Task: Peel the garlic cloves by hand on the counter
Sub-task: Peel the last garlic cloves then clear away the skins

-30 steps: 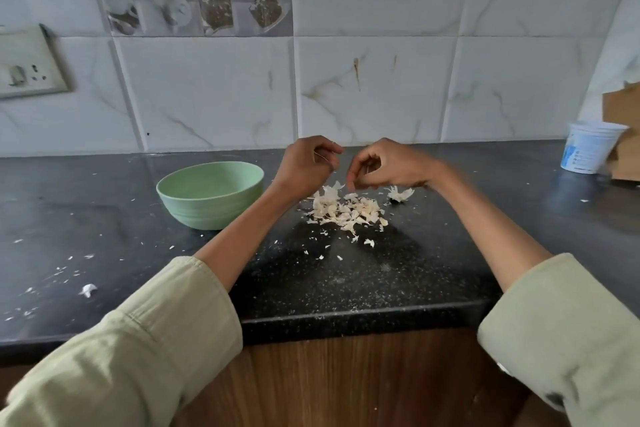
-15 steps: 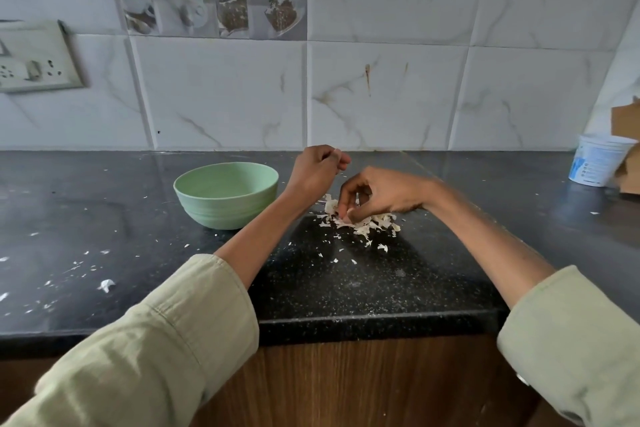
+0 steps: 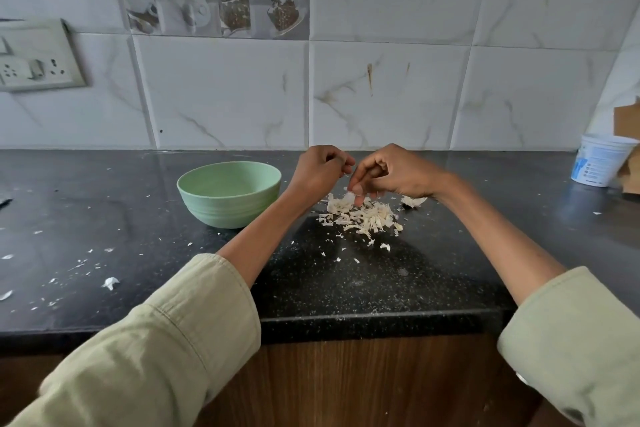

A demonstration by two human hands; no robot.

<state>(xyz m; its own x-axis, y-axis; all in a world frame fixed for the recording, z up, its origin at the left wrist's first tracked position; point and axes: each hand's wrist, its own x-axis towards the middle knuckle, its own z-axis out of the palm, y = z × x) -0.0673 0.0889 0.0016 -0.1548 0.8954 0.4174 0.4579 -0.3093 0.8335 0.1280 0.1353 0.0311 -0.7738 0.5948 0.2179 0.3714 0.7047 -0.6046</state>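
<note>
Presumably a clove is held between the two hands, though none can actually be seen: whatever is being worked is hidden inside the curled fingers. The left hand [image 3: 320, 172] is closed in a loose fist, its fingertips pinched toward the right hand; what it pinches cannot be told. The right hand [image 3: 391, 174] is curled too, with its fingertips pointed down and touching the top of the skins [image 3: 360, 215], which are heaped on the counter [image 3: 346, 288] just beneath both hands. A larger pale piece [image 3: 414, 201], perhaps a clove or a husk, is seen beside the right wrist. A green bowl [image 3: 228, 194] is set just left of the left forearm; no cloves can be made out in it from this angle. Loose flakes are scattered toward the counter's front edge and far to the left.

Several slips are judged likely from here. A small clove could be dropped into the skins and lost among them, since colour and size are alike. A slick peeled clove could be squeezed out of the pinch and sent rolling off the edge. Skins could be carried into the bowl if a clove is tossed with bits clinging to it.
</note>
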